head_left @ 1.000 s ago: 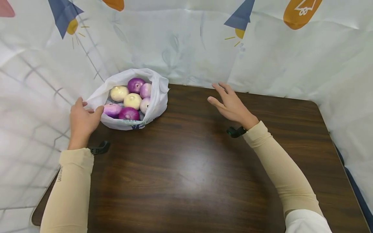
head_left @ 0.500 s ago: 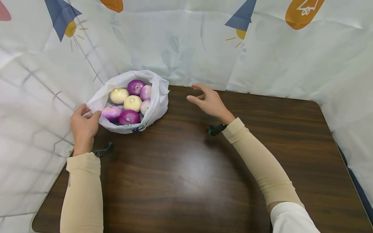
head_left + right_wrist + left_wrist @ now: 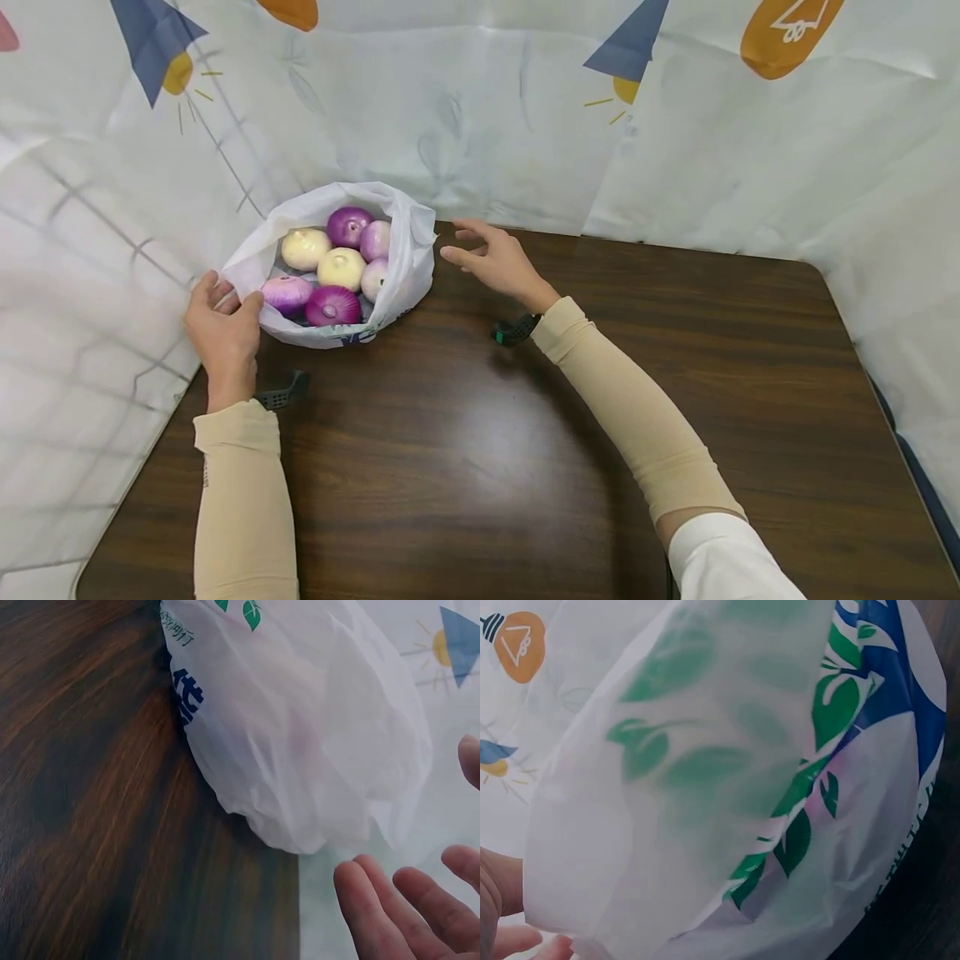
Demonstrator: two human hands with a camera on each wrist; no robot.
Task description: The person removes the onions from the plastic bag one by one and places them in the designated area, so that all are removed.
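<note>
A white plastic bag [image 3: 414, 250] stands with its mouth spread at the table's back left. Several onions lie inside, among them a purple onion [image 3: 333, 306] and a pale yellow onion [image 3: 341, 268]. My left hand [image 3: 225, 340] pinches the bag's left rim between thumb and fingers. Seen from the left wrist, the bag's wall [image 3: 682, 832] with green leaf print hides most of that grip. My right hand [image 3: 501, 265] is just right of the bag, fingers loosely extended and holding nothing. In the right wrist view its fingers [image 3: 367, 907] are close to the bag's side [image 3: 300, 750], apart from it.
The dark wood table [image 3: 480, 433] extends in front of and to the right of the bag. A white printed curtain [image 3: 480, 117] hangs along the back and both sides. Each wrist wears a dark band, such as the right wristband [image 3: 515, 330].
My right hand has moved left across the table toward the bag. The left hand keeps its hold on the rim, its forearm shifting slightly right. The onions stay in place.
</note>
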